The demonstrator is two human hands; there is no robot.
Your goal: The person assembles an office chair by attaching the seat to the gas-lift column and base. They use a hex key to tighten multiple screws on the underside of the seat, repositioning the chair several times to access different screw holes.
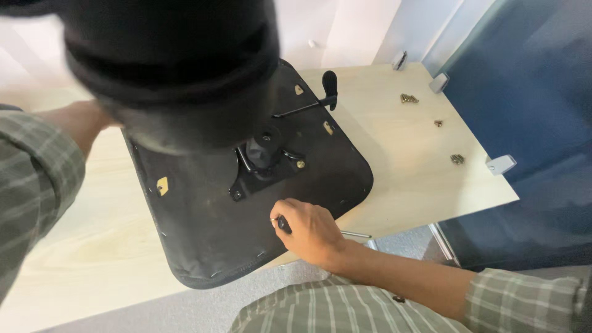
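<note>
Left hand [86, 120]: reached behind a blurred black part [172, 74]; fingers were hidden, so their state could not be told.
Seat [246, 203]: lay upside down on the table, its near edge overhanging.
Bracket [262, 163]: sat mid-seat, lever [317, 98] pointing away.
Right hand [308, 231]: fingers were curled tight around a tool [283, 223] on the seat's near side.
Risk: the overhanging seat looked likely to tip if pressed hard.
Screws [409, 98]: loose, might roll off.
Table [407, 166]: pale wood.
Room: grey floor, blue partition [530, 123].
</note>
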